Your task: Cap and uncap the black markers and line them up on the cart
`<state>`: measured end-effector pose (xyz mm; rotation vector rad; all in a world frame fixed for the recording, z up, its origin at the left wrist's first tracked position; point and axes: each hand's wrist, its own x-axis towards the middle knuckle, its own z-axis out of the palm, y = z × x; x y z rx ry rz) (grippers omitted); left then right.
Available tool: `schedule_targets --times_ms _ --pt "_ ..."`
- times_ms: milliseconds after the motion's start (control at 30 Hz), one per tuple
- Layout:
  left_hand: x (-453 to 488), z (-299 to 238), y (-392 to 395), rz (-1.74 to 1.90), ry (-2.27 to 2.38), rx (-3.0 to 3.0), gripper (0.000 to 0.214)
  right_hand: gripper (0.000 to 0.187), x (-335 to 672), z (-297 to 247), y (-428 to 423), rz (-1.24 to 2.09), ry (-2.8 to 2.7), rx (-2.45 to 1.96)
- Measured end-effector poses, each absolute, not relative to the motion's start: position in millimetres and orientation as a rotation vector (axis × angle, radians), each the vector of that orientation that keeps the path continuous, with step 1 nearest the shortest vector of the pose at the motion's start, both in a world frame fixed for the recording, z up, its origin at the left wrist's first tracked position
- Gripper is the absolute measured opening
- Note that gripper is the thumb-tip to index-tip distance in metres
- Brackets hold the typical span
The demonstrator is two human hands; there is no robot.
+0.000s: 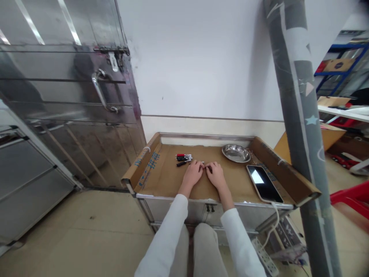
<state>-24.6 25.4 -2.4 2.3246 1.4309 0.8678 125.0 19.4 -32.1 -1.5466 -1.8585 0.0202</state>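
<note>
My left hand [194, 172] and my right hand [215, 174] rest low over the cardboard-covered tabletop [170, 184], with their fingertips almost meeting. The fingers of both are curled in a pinch. Between them shows a tiny bit of something too small to name, and my fingers hide the rest. Just left of and beyond my left hand lies a small bunch of pens [183, 157], red, black and pale. One black pen [181, 163] lies nearest to that hand and is partly covered by it.
A round steel dish [236, 153] stands at the back right. A phone [264, 183] lies at the right, its white cable [276, 215] hanging over the front edge. Cardboard side walls [145, 157] flank the top. A thick wrapped roll [302, 96] leans by the right side.
</note>
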Motion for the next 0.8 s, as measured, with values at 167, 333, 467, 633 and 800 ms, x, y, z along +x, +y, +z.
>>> schedule_targets --times_ms 167,333,467,633,800 --pt "-24.4 1.0 23.7 0.846 1.457 2.318 0.018 0.020 124.8 -33.1 19.5 0.011 -1.855 -1.548" --pt "-23.3 1.0 24.7 0.829 1.471 2.303 0.017 0.020 125.3 -32.5 20.8 0.031 -1.856 -1.567" --pt "-22.7 1.0 25.4 0.834 1.477 2.303 0.016 0.020 125.7 -30.7 21.1 0.045 -1.867 -1.572" --pt "-23.1 1.7 25.0 0.822 1.472 2.303 0.017 0.021 125.0 -30.1 20.4 0.040 -1.863 -1.567" --pt "-23.0 2.4 24.0 0.830 1.471 2.301 0.017 0.021 124.1 -31.0 19.6 0.040 -1.847 -1.557"
